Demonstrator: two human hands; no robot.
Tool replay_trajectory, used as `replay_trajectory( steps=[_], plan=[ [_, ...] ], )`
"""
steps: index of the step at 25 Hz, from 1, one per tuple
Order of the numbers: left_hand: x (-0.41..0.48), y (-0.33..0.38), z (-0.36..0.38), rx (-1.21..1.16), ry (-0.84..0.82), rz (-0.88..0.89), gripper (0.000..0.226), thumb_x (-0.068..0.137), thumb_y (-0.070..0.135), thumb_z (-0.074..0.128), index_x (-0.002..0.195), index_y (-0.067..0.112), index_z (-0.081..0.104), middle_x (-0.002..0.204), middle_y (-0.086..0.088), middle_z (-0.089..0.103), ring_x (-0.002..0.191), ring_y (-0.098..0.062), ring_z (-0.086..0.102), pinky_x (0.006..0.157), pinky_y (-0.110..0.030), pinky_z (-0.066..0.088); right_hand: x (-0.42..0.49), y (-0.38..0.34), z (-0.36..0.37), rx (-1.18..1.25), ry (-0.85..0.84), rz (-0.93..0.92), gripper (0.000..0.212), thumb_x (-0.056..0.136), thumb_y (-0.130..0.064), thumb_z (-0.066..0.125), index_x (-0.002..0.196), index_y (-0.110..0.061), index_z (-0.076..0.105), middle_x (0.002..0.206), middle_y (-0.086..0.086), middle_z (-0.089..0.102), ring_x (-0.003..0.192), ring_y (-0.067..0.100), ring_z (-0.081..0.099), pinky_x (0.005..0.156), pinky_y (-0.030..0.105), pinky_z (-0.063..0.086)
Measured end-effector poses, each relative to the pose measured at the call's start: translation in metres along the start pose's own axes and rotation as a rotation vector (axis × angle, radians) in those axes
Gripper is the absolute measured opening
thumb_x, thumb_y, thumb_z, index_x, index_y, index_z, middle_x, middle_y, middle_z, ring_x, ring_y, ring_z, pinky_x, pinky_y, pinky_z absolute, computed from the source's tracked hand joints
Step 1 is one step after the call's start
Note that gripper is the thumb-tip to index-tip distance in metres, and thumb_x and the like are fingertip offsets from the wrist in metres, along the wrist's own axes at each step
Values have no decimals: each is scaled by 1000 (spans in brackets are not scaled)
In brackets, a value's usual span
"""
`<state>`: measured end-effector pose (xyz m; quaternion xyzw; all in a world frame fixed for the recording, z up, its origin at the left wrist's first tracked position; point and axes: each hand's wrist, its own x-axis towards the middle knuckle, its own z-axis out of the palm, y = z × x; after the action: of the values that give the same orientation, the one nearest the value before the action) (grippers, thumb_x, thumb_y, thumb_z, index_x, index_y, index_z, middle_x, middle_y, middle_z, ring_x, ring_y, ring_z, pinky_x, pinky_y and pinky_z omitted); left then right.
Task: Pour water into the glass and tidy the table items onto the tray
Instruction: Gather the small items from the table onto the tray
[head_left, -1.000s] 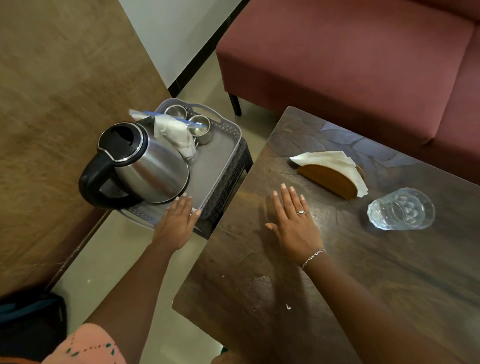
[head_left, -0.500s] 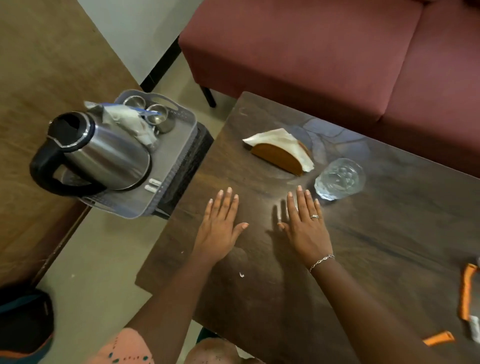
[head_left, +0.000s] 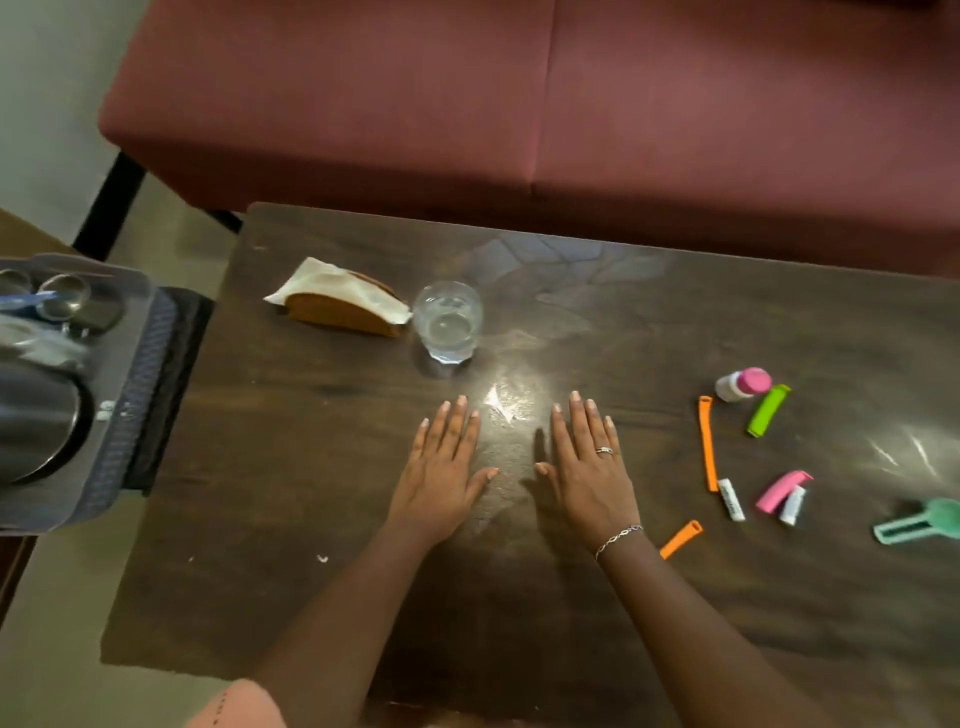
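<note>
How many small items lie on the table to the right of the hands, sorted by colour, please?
Orange pieces: 2
Lime green piece: 1
Pink piece: 1
Teal piece: 1
White tubes: 2
Pink-capped bottle: 1
Total: 8

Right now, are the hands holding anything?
Left hand: open, flat on the table, holding nothing.
Right hand: open, flat, holding nothing.

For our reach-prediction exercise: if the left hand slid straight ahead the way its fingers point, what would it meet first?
Probably the glass. The left hand lies flat on the table, fingers aimed slightly right of straight ahead, with bare tabletop between.
</note>
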<state>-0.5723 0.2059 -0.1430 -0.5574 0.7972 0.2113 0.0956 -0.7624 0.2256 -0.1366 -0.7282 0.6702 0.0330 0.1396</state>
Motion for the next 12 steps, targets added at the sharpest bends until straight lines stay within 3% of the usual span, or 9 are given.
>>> replay_trajectory(
  steps=[8, 12],
  plan=[
    [28, 106, 22, 6, -49, 194, 69, 96, 52, 22, 147, 17, -7, 156, -4, -16, 143, -17, -18, 115, -34, -12, -54, 108, 3, 146, 50, 253, 59, 89, -23, 53, 140, -1, 30, 149, 22, 25, 140, 37, 21, 114, 45, 18],
    [44, 156, 28, 75, -84, 325, 63, 97, 43, 30, 148, 12, 10, 158, -7, 7, 146, -21, -1, 117, -34, -6, -79, 163, 3, 226, 114, 478, 51, 87, -9, 54, 134, 2, 38, 140, 22, 41, 132, 36, 35, 110, 40, 27]
  ],
)
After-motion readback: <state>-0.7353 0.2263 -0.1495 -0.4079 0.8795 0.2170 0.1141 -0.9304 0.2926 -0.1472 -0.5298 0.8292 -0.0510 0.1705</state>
